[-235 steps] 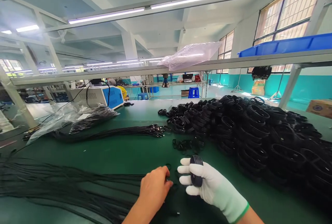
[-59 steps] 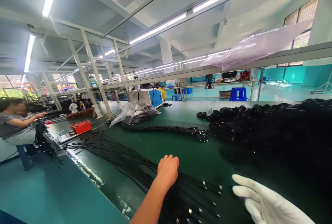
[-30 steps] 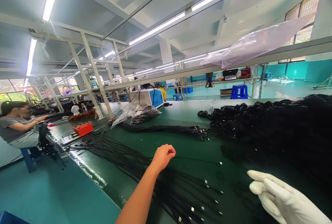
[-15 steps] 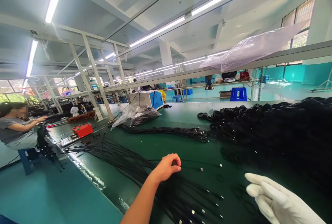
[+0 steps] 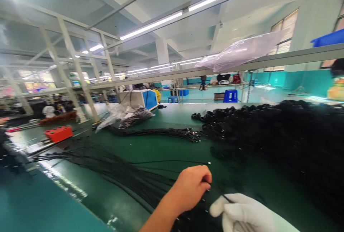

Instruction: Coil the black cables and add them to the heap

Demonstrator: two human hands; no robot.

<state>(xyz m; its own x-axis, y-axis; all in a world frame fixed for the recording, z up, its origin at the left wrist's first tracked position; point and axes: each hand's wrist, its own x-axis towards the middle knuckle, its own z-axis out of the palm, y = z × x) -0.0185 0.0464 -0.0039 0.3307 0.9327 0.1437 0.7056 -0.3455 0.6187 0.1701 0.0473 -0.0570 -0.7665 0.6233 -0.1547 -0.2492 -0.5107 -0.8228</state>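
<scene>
Cable (image 5: 227, 198) pinched between bare left hand (image 5: 192, 186) and gloved right hand (image 5: 243, 210).
Loose cables (image 5: 126, 179) along tabletop's (image 5: 153, 149) near edge; coil pile (image 5: 282, 131) reaches toward far edge.

Left hand (image 5: 192, 184) bare, fingers curled to thumb, forearm in from below. Right hand (image 5: 244, 211) gloved, just beside it, fingertips pinched.

Near five o'clock, the left hand (image 5: 195, 185) is bare, as is its forearm (image 5: 168, 212) toward six o'clock; between four and five o'clock, the right hand (image 5: 242, 210) wears a white close-fitting glove (image 5: 254, 213) that covers the fingers (image 5: 218, 206) and turns faintly green toward the wrist (image 5: 281, 223)
</scene>
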